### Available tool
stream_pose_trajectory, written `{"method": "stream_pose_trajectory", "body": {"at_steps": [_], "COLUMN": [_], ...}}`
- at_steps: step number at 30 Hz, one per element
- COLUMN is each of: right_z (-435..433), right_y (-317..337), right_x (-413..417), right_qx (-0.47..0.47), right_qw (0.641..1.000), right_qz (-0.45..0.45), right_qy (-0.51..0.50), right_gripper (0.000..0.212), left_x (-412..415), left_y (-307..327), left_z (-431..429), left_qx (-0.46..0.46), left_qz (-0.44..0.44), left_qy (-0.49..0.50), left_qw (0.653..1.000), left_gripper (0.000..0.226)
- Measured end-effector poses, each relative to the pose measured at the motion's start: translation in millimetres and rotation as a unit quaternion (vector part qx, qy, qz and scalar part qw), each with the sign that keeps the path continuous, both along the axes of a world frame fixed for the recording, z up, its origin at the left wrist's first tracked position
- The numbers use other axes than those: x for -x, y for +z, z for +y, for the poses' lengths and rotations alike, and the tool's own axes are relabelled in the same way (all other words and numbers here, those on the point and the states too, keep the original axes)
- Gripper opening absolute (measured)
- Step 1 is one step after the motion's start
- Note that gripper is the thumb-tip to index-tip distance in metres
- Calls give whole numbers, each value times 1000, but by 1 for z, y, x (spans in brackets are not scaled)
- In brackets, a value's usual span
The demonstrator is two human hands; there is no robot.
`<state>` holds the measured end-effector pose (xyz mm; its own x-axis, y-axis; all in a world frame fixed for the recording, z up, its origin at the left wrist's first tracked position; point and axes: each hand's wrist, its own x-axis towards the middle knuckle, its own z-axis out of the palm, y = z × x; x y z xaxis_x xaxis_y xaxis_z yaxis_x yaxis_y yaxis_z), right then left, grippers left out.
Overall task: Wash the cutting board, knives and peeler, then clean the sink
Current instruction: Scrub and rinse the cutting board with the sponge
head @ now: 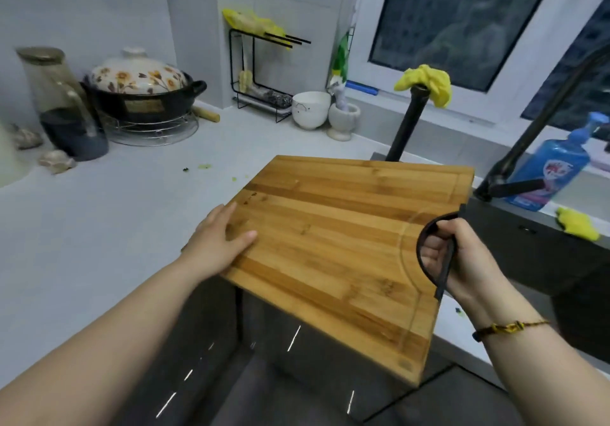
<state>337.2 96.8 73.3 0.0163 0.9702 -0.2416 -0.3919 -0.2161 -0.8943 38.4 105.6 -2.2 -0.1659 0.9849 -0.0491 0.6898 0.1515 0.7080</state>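
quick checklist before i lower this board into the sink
1. Right hand grip on the handle: ok, fingers curled through the loop.
2. Left hand on the board: ok, holds its left edge.
3. Board top free of loose things: ok.
4. Sink basin free: cannot tell, inside hidden.
5. Tap clear of the board's path: cannot tell, its lever looks close to the far corner.
6. Bottle at hand by the tap: ok.
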Motion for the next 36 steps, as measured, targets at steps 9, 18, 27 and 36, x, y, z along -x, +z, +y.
{"method": "stream_pose_trajectory", "body": {"at_steps": [9, 18, 27, 36], "right_z": [-6, -1, -5, -8], "right_y": [8, 39, 52, 66], "right_x": [-142, -331, -429, -446], "right_qx": [-45, -62, -6, 35], "right_qw": [996, 984, 961, 948], "right_qz": [-51, -121, -190, -188], "right_qy": [-52, -116, -199, -254], "right_gripper": [60, 64, 72, 65], "left_x": [-123, -313, -406, -425], "left_y": [15, 13, -6, -49], "left_z": [33, 65, 92, 139], "left_qx": [40, 73, 122, 6], "left_qz": [-133, -148, -183, 168], "left_qy": [75, 3, -112, -203], "left_qw": [988, 986, 969, 965], "left_gripper": [70, 54, 37, 51]}}
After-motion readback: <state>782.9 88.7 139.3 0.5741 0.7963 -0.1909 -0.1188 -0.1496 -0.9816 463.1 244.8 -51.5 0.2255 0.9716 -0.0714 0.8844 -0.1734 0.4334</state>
